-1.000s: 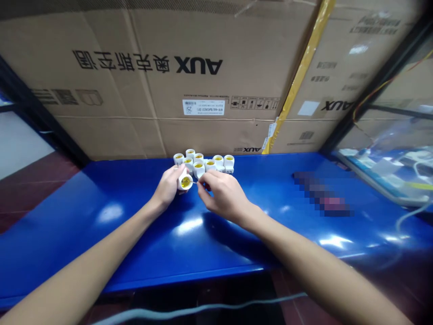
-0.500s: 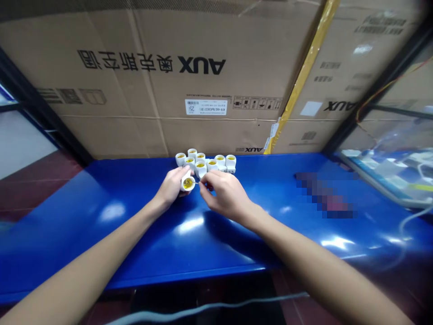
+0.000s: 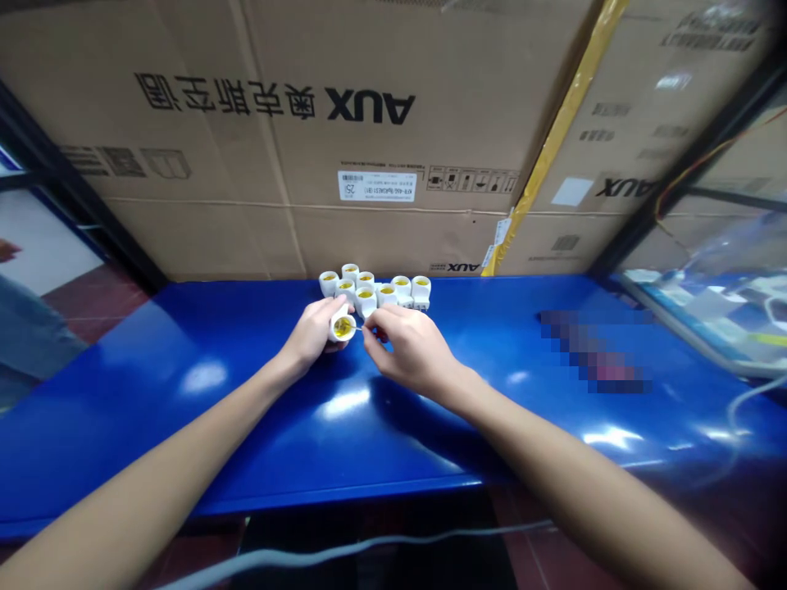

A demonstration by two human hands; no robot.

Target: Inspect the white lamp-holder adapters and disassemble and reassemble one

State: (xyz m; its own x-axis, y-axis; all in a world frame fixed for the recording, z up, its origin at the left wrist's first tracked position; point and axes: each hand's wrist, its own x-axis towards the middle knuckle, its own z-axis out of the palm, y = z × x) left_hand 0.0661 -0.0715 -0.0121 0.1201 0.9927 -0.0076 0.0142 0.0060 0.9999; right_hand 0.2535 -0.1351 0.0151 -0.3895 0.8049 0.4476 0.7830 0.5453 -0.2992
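My left hand (image 3: 312,334) is closed around a white lamp socket (image 3: 343,328), its round mouth facing me and brassy yellow metal showing inside. From the right, my right hand (image 3: 409,344) pinches a screwdriver (image 3: 359,329). Its thin metal shaft reaches to the socket's rim, and a bit of red handle shows under my fingers. Whether the tip touches the metal inside I cannot tell. Just behind both hands stands a group of several similar white sockets (image 3: 366,300), mouths up, yellow inside.
The blue tabletop (image 3: 276,459) carries everything. Large cardboard boxes (image 3: 234,164) wall off its back edge. A blurred-out dark and red item (image 3: 606,360) lies to the right, near a tray of white parts (image 3: 707,311). At the far left is another person's hand (image 3: 8,251).
A person's hand and blue clothing have come into view at the left edge. The camera has shifted slightly. My hands keep nearly the same hold on socket and screwdriver.
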